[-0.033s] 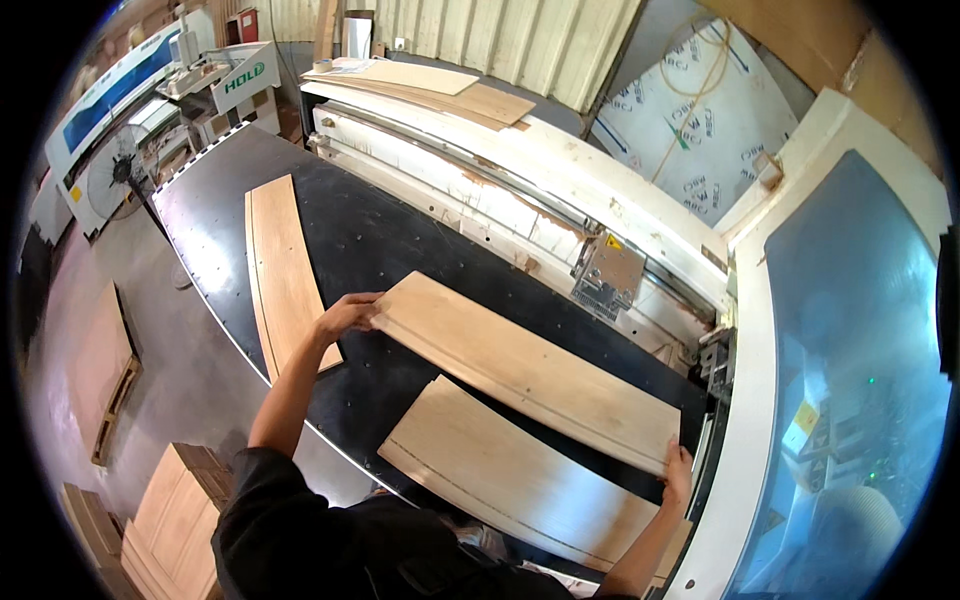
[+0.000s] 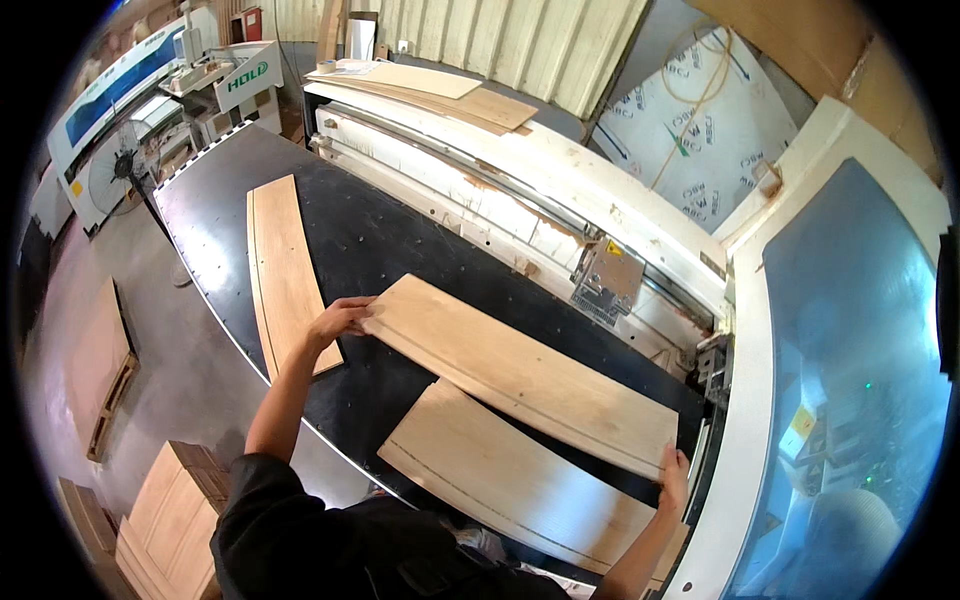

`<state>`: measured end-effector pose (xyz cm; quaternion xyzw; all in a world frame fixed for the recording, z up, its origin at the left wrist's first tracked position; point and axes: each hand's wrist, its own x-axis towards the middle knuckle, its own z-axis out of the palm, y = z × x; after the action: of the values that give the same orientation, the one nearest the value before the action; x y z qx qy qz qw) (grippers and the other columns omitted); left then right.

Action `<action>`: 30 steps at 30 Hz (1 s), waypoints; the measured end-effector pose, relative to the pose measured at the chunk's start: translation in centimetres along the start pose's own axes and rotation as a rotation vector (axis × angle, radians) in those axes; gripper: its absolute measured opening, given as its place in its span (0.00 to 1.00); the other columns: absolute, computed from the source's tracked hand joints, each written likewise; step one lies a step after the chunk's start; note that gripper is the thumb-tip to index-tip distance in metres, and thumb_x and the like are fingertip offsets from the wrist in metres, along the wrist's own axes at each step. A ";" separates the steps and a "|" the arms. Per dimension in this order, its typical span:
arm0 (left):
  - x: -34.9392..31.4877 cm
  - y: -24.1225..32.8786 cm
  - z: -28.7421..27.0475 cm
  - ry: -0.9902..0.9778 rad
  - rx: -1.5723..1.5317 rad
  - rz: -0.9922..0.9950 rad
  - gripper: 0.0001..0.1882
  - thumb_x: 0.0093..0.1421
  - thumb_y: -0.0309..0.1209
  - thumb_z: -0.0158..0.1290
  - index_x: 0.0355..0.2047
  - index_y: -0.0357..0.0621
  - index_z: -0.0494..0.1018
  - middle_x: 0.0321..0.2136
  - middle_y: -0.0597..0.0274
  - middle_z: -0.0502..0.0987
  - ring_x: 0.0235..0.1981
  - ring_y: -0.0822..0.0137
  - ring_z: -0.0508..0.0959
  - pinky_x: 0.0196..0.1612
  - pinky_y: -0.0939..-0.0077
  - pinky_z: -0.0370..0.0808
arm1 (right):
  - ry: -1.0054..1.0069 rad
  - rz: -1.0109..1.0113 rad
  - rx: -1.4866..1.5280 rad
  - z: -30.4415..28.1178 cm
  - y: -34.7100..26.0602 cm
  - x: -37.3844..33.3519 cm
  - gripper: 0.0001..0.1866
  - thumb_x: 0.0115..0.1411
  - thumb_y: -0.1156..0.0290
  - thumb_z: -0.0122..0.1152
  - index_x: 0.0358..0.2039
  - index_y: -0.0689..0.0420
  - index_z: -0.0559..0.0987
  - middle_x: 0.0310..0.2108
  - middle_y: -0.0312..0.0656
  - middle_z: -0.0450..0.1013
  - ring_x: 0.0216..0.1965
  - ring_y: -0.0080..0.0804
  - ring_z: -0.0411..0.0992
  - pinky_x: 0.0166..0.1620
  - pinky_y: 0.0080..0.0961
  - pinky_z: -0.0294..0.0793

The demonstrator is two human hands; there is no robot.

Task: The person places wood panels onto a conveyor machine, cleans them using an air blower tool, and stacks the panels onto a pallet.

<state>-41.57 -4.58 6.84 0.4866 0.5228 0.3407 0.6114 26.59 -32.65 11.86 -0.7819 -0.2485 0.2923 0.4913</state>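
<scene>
A long light wooden board (image 2: 530,375) is held level by its two ends over the black machine table (image 2: 390,222). My left hand (image 2: 343,318) grips its left end, the fingers partly hidden at the edge. At the other end, my right hand (image 2: 674,477) is closed round the corner, thumb on top. Nearer to me lies a second wooden board (image 2: 500,470) with a dark line along its front edge; the held board slightly overlaps its upper left corner. To the left of my left hand rests a narrower wooden board (image 2: 283,270), its lower end beside my left forearm.
Behind the table runs a white machine beam (image 2: 540,150) with a metal carriage (image 2: 608,278); thin panels (image 2: 440,92) lie on top. A blue-tinted machine cover (image 2: 850,320) stands at the right. On the left floor are stacked wooden panels (image 2: 175,510), a pallet (image 2: 113,405) and a fan (image 2: 122,165).
The held board has shifted slightly left and toward me, with both hands moving along on it. The other two boards stay where they were.
</scene>
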 end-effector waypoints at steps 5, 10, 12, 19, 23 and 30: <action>-7.0 0.4 -4.9 0.226 -0.002 -0.061 0.29 0.62 0.38 0.57 0.60 0.36 0.72 0.36 0.57 0.80 0.23 0.70 0.79 0.31 0.75 0.82 | -0.050 -0.049 0.204 4.9 -3.0 -5.4 0.15 0.68 0.58 0.60 0.39 0.59 0.75 0.34 0.33 0.72 0.36 0.20 0.70 0.38 0.20 0.70; -6.6 -0.8 -11.9 0.356 0.129 -0.066 0.32 0.60 0.43 0.60 0.61 0.39 0.72 0.40 0.55 0.81 0.27 0.64 0.83 0.31 0.72 0.82 | -0.210 0.097 0.374 10.0 -4.1 -6.6 0.26 0.65 0.60 0.63 0.57 0.60 0.69 0.44 0.40 0.74 0.40 0.31 0.76 0.40 0.29 0.79; -6.1 -1.2 -15.0 0.407 0.327 0.055 0.32 0.60 0.44 0.60 0.61 0.41 0.72 0.44 0.50 0.81 0.37 0.55 0.83 0.43 0.66 0.81 | -0.204 0.136 0.415 13.5 -5.7 -8.7 0.24 0.65 0.60 0.63 0.55 0.59 0.70 0.45 0.41 0.74 0.41 0.34 0.76 0.42 0.32 0.80; -9.2 -1.9 -10.4 0.708 0.646 0.439 0.35 0.58 0.43 0.63 0.63 0.46 0.68 0.58 0.34 0.70 0.60 0.37 0.70 0.63 0.52 0.68 | -0.157 0.062 0.473 25.5 -6.6 -16.0 0.17 0.66 0.62 0.59 0.51 0.57 0.72 0.49 0.45 0.74 0.47 0.41 0.76 0.41 0.42 0.81; -14.0 -3.5 -4.6 0.585 0.592 0.442 0.38 0.59 0.43 0.63 0.66 0.46 0.64 0.60 0.34 0.67 0.63 0.38 0.66 0.66 0.52 0.64 | -0.637 0.186 0.476 31.4 -6.9 -21.7 0.21 0.67 0.61 0.58 0.55 0.58 0.69 0.53 0.49 0.73 0.50 0.47 0.76 0.48 0.46 0.81; -18.0 0.3 -5.3 0.648 0.529 0.462 0.34 0.60 0.38 0.62 0.63 0.38 0.66 0.60 0.42 0.69 0.65 0.44 0.65 0.68 0.55 0.61 | -1.258 0.204 0.550 39.2 -10.1 -29.1 0.21 0.73 0.62 0.50 0.60 0.62 0.68 0.56 0.54 0.72 0.55 0.49 0.76 0.52 0.41 0.81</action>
<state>-50.65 -19.87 12.81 0.5976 0.6336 0.4570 0.1803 -22.50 -23.92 13.73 -0.3304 -0.3284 0.7871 0.4042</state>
